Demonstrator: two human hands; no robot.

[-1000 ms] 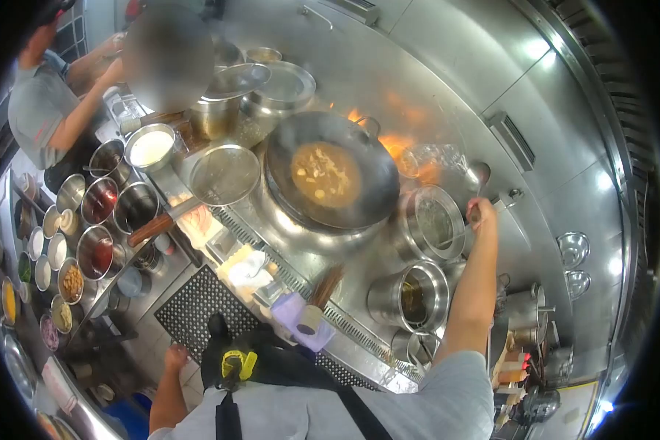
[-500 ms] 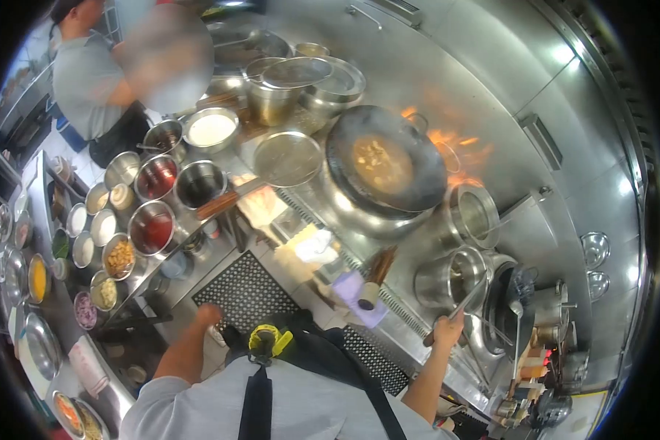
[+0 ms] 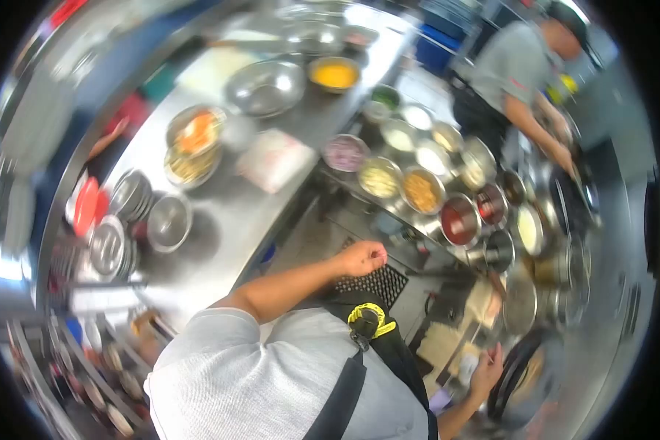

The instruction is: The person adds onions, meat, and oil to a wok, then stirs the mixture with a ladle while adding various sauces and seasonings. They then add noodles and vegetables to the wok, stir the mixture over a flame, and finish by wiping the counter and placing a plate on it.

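Observation:
My left hand [image 3: 363,258] hangs in front of my body over the aisle, its fingers curled closed with nothing visible in them. Over by the stove, my right hand [image 3: 488,372] is raised beside the dark wok [image 3: 524,378], fingers somewhat apart and no utensil showing. Brown food or liquid fills part of the wok, which is blurred. Close to the right hand lie pale folded cloths [image 3: 441,343] along the stove's front edge. A round strainer or lid [image 3: 520,308] sits just past the wok.
Steel pots of red sauce [image 3: 460,221], fried cubes [image 3: 423,191] and chopped onion [image 3: 346,153] crowd a side stand. The left counter [image 3: 224,220] carries stacked bowls [image 3: 128,196], a vegetable bowl [image 3: 196,133] and a white cloth [image 3: 276,160]. A co-worker [image 3: 502,70] stands at the far right.
My view has swung left from the stove toward the prep counter. My right hand has let go of the long-handled utensil and moved beside the wok. The left hand stays closed.

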